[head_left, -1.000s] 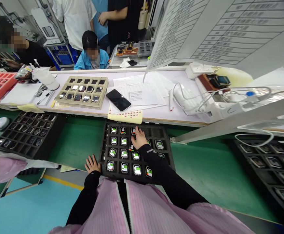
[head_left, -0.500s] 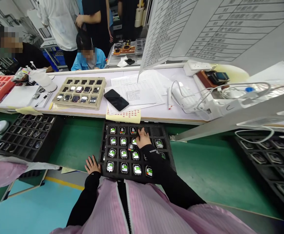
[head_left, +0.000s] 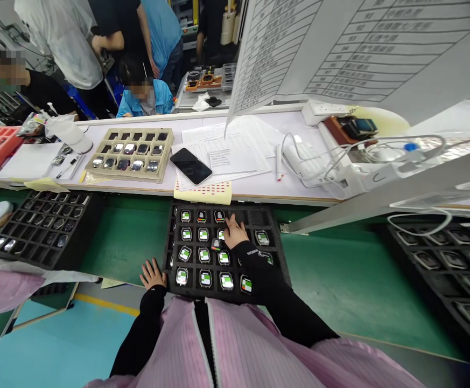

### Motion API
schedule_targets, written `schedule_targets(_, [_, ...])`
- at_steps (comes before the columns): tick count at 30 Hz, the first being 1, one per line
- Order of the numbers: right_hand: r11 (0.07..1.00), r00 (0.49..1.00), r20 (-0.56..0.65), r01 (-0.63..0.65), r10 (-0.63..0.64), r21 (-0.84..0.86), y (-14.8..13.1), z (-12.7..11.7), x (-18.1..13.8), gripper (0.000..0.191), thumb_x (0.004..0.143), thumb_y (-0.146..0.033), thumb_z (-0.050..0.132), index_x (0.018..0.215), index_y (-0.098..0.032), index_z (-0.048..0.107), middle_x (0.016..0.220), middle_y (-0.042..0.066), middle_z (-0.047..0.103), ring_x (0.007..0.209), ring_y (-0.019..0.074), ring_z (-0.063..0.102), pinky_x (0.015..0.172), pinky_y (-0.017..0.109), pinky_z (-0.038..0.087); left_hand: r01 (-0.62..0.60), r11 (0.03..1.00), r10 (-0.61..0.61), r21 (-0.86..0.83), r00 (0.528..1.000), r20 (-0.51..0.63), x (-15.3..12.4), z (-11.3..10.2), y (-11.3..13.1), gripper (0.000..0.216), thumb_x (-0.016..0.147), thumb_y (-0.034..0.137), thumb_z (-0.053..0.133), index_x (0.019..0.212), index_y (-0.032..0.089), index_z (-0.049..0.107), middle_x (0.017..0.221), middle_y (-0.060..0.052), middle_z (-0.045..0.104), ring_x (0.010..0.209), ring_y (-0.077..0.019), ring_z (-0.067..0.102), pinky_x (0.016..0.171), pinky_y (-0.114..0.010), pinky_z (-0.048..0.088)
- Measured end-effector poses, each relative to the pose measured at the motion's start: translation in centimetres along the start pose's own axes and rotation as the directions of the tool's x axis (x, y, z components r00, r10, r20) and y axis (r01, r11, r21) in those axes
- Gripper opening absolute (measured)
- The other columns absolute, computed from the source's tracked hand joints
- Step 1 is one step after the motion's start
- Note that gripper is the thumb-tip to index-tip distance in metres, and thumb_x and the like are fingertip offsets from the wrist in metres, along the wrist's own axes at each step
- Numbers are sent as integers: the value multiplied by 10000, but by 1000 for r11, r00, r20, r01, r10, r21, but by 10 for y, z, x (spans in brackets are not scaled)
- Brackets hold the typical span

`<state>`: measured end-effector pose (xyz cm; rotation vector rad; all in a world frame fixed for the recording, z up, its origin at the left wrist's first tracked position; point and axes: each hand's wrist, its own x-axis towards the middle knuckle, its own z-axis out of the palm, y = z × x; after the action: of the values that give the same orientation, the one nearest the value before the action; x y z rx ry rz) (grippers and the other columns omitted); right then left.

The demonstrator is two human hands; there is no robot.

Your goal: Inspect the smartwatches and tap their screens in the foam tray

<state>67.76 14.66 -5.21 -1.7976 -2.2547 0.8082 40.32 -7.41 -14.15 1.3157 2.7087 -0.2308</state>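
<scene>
My left hand (head_left: 153,274) lies open, fingers spread, against the left side of a black foam tray (head_left: 194,268). Rows of smartwatches (head_left: 204,255) sit in its pockets with lit screens, mostly green and white. Over the upper middle of the tray is my right hand (head_left: 236,233), its fingers reaching forward and apart. Close to its fingertips is a watch with a code-like pattern on its screen (head_left: 219,216). A small tilted watch (head_left: 216,244) rests left of the thumb, overlapping a pocket edge. The right hand and sleeve hide several pockets.
On the shelf are a beige watch tray (head_left: 130,177), a phone (head_left: 191,166), papers (head_left: 235,156) and a white power strip (head_left: 299,159). Black watch trays stand left (head_left: 75,226) and right (head_left: 444,280). A metal post (head_left: 339,207) slants at right. A hanging sheet (head_left: 283,54) blocks the upper right.
Both my hands and the tray stay almost still. At far left, another person's hand has come in by the left tray. People behind the shelf have shifted; the view moves slightly.
</scene>
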Motion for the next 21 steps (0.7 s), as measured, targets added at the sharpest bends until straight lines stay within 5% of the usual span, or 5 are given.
schedule_targets(6, [993,994,-29,101,-103,-63,-6,1,-7,784,880,-232,377,1521,4,-8,1522,176,304,1454,262,147,1175,538,159,-3,1000,3,-1,1000,-6,-1,0,0,655,895,326,416,1503,143,256,1580,-139,174,1461,-333,161,1163,-546,178])
schedule_targets(11, [993,996,-41,78,-82,-94,-12,8,-5,727,869,-226,382,1512,3,130,1469,212,386,1432,313,215,1146,611,157,1,1000,-1,-5,1000,-6,-2,-1,0,656,899,332,418,1506,148,251,1582,-135,175,1461,-329,163,1167,-540,170])
schedule_targets(21, [996,993,-105,68,-62,60,-21,-11,-7,688,858,-116,381,1526,-65,220,1315,125,584,1300,285,448,1129,497,321,8,1000,-7,-14,1000,11,-1,-2,1,652,898,315,411,1507,156,241,1582,-134,175,1465,-324,149,1166,-548,168])
